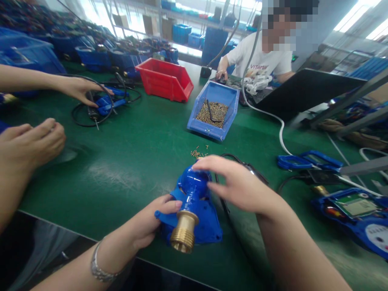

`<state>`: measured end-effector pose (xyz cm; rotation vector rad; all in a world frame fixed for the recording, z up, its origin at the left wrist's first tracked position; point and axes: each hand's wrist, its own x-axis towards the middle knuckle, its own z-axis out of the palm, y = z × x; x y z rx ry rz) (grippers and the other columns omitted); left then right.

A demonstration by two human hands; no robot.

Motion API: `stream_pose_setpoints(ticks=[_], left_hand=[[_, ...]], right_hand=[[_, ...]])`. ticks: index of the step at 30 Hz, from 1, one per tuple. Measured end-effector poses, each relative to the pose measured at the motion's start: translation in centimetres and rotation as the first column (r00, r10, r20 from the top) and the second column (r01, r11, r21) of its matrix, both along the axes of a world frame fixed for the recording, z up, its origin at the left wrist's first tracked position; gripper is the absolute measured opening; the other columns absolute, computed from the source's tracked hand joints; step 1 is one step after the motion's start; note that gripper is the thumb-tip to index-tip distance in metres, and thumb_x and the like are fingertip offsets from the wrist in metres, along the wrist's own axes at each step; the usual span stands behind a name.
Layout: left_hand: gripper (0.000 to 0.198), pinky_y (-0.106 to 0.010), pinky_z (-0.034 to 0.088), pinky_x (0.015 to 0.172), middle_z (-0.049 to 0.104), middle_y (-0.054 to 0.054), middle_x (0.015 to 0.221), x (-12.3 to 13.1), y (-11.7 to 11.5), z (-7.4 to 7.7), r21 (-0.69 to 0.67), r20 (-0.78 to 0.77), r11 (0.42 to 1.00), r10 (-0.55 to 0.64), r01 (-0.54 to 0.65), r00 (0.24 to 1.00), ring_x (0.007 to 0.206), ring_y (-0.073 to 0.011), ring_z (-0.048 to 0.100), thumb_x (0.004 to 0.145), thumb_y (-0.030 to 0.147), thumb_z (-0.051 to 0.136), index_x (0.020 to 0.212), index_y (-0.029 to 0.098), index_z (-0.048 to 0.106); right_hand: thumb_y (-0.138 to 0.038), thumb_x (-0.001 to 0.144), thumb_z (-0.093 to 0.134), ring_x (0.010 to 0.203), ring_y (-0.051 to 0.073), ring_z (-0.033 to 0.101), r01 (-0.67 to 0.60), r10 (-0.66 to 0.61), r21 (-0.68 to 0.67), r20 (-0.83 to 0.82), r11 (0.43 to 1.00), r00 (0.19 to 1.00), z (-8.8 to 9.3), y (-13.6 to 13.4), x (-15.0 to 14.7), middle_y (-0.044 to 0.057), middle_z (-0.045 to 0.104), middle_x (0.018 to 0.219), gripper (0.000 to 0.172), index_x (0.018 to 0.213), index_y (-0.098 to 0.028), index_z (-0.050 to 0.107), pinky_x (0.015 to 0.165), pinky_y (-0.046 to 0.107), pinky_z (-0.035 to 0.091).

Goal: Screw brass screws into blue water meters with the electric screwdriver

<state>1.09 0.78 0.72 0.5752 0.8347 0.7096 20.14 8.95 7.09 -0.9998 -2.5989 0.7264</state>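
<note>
A blue water-meter body [194,210] with a brass threaded end [183,234] lies near the front edge of the green table [136,161]. My left hand [148,224] grips its left side, thumb on the blue flange. Over its top my right hand [236,182] reaches with fingers spread, fingertips touching the rounded blue housing. A few small brass screws [198,152] lie loose just beyond the meter.
A blue bin of brass screws [214,111] and a red bin [165,79] stand farther back. Other people's hands [33,141] are at the left, one on a blue cabled part [106,103]. A person sits opposite. An open meter [357,214] and blue scissors [309,161] lie right.
</note>
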Motion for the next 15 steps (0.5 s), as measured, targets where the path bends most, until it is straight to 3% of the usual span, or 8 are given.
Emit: stream_pose_setpoints(ticks=[1,2,4,7,9,12,15], left_hand=[[0.021,-0.029,0.043,0.084,0.070,0.000,0.089,-0.2,0.3,0.0,-0.014,0.000,0.999,0.029,-0.029,1.000,0.088,-0.0195,0.061,0.079,0.023,0.057,0.096,0.016,0.067],[0.021,-0.029,0.045,0.082,0.070,-0.001,0.088,-0.4,0.5,-0.1,-0.022,-0.010,0.997,0.069,-0.070,0.998,0.086,-0.0200,0.062,0.078,0.024,0.059,0.095,0.015,0.067],[0.019,-0.027,0.047,0.078,0.070,-0.002,0.083,-0.7,1.0,-0.5,-0.015,-0.029,0.988,0.154,-0.155,0.988,0.082,-0.0200,0.063,0.076,0.024,0.062,0.091,0.015,0.068],[0.015,-0.023,0.049,0.073,0.070,-0.002,0.075,-0.8,1.3,-1.0,0.013,-0.026,0.971,0.240,-0.240,0.970,0.073,-0.0159,0.063,0.076,0.021,0.061,0.087,0.015,0.069],[0.015,-0.021,0.049,0.070,0.070,-0.002,0.075,-0.8,1.3,-1.3,0.024,-0.012,0.964,0.266,-0.266,0.964,0.071,-0.0142,0.062,0.076,0.019,0.060,0.087,0.016,0.069],[0.018,-0.024,0.050,0.071,0.070,-0.004,0.081,-0.9,1.3,-2.0,0.022,-0.001,0.964,0.266,-0.266,0.964,0.074,-0.0163,0.063,0.074,0.021,0.063,0.089,0.015,0.068],[0.026,-0.030,0.049,0.081,0.069,-0.008,0.093,-1.1,1.2,-2.5,-0.007,-0.031,0.967,0.255,-0.256,0.966,0.085,-0.0203,0.063,0.075,0.025,0.062,0.098,0.013,0.065]], right_hand=[[-0.005,0.076,0.057,0.098,0.013,0.057,0.299,-0.298,0.007,0.067,0.954,0.952,-0.9,1.8,0.3,0.000,0.062,0.105,0.032,0.103,-0.021,0.061,0.088,0.023,0.044],[-0.007,0.079,0.053,0.094,0.017,0.059,0.437,-0.438,0.029,0.112,0.899,0.892,-2.0,3.5,0.5,0.006,0.064,0.099,0.023,0.098,-0.015,0.062,0.085,0.029,0.046],[-0.011,0.080,0.054,0.087,0.023,0.060,0.549,-0.547,0.047,0.182,0.835,0.817,-4.6,6.2,0.6,0.012,0.064,0.087,0.011,0.085,-0.010,0.063,0.081,0.036,0.046],[-0.018,0.082,0.056,0.084,0.021,0.059,0.570,-0.562,0.041,0.237,0.821,0.793,-7.7,7.9,0.2,0.010,0.062,0.084,0.008,0.079,-0.011,0.061,0.080,0.038,0.046],[-0.020,0.084,0.055,0.086,0.017,0.057,0.576,-0.563,0.025,0.244,0.817,0.789,-8.7,8.0,-0.1,0.007,0.060,0.089,0.009,0.082,-0.012,0.058,0.081,0.037,0.046],[-0.015,0.084,0.053,0.086,0.016,0.056,0.575,-0.554,-0.038,0.221,0.817,0.802,-8.4,7.7,-0.2,0.005,0.058,0.088,0.007,0.079,-0.011,0.056,0.080,0.037,0.046],[-0.009,0.082,0.051,0.074,0.014,0.058,0.503,-0.479,-0.209,0.154,0.839,0.864,-6.7,6.6,0.0,0.002,0.058,0.075,0.008,0.075,-0.012,0.053,0.070,0.030,0.048]])
